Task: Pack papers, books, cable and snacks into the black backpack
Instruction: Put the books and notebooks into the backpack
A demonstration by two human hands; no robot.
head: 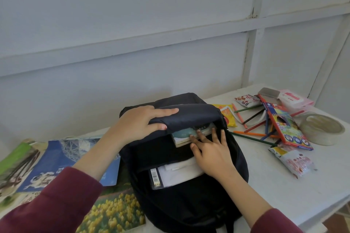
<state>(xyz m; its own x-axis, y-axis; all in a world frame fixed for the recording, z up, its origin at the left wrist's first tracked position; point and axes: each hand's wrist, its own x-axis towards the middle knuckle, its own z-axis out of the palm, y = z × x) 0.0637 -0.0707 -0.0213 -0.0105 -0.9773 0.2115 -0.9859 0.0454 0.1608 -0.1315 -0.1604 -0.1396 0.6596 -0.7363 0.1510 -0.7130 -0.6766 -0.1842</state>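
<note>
The black backpack point(189, 204) lies open on the white table. My left hand point(138, 125) grips its padded top flap point(189, 117) and holds it up. My right hand point(210, 149) rests with fingers spread against books point(184, 136) that stick out of the main compartment. White papers point(181, 172) and a barcoded packet point(156, 178) sit in a front sleeve. Snack packs lie to the right: a yellow one point(228, 117), a red-white one point(246, 100) and another point(293, 161) nearer me.
Left of the bag lie a blue book point(62, 161), a green-edged book point(15, 162) and a flower picture point(113, 212). To the right are several coloured pencils point(253, 126), their box point(284, 126), a tape roll point(322, 128) and a pink pack point(295, 98). The table edge point(322, 212) runs at lower right.
</note>
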